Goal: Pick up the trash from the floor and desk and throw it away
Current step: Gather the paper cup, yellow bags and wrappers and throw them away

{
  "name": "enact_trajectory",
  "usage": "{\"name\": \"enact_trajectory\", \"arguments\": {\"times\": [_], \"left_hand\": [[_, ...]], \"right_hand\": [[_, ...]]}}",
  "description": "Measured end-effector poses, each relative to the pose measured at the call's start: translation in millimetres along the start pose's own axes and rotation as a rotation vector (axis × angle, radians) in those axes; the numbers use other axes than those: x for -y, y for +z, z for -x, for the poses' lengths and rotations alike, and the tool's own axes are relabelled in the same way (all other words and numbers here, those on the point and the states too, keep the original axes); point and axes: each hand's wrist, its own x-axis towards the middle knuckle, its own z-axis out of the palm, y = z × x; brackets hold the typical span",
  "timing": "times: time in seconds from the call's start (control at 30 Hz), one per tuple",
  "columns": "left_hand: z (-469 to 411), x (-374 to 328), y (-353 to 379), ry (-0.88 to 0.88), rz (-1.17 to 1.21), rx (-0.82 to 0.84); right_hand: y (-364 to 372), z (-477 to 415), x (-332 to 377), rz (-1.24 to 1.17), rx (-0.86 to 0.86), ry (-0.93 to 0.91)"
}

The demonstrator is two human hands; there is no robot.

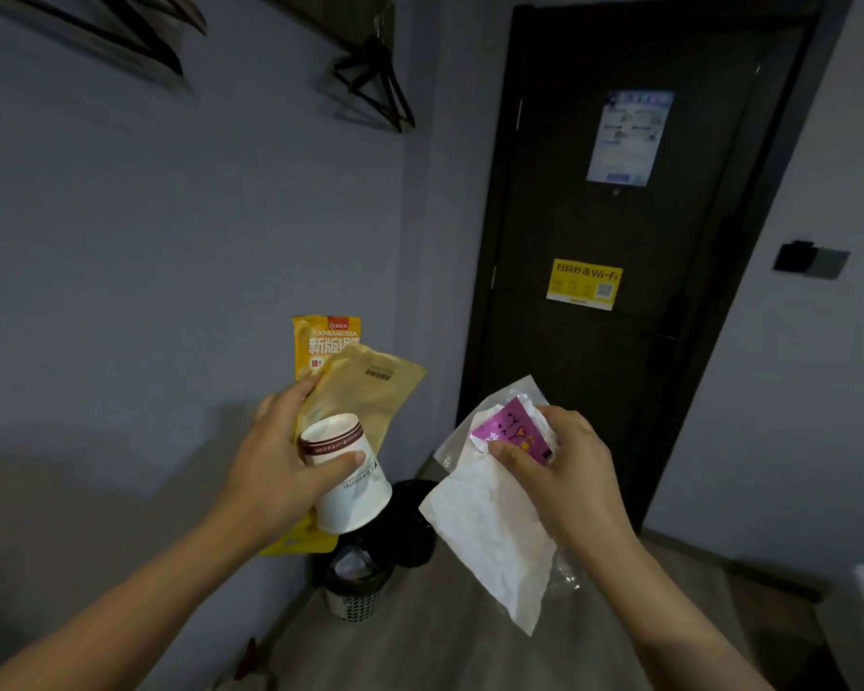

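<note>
Left hand [275, 471] gripping a white paper cup [355, 501], thumb across its side. The same hand also holds a tan pouch [365, 386] and a yellow snack bag [320, 341] behind the cup. Right hand [569, 466] pinching a purple wrapper [510, 426], a white paper napkin [490, 531] and a clear plastic wrapper [515, 391] together, with the napkin hanging down. All trash is held up in the air, near the camera. Trash bin [355, 600] on the floor [445, 640] below, between the hands, against the left wall, with paper inside. Dark door [594, 216] far right carries a yellow sticker [583, 284]. Hangers [375, 87] top left.
</note>
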Motion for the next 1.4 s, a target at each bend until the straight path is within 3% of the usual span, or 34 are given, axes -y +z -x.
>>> {"name": "enact_trajectory", "arguments": {"times": [0.47,0.8,1.17,1.4], "left_hand": [[-216.9,138.1,104.6,-0.039,-0.020,0.080],[-316.4,222.3,195.0,-0.117,-0.038,0.103],[-382.3,306.5,304.6,-0.474,-0.076,0.165],[-367.7,381.7,354.0,-0.714,-0.194,0.271]], "right_hand": [[151.2,-213.9,-74.5,0.022,0.104,0.087],[232.9,-328.3,-157.1,-0.019,0.213,0.188],[325.4,-451.0,-295.3,-0.107,0.499,0.282],[398.8,-464.3,-381.7,-0.015,0.628,0.358]]}}
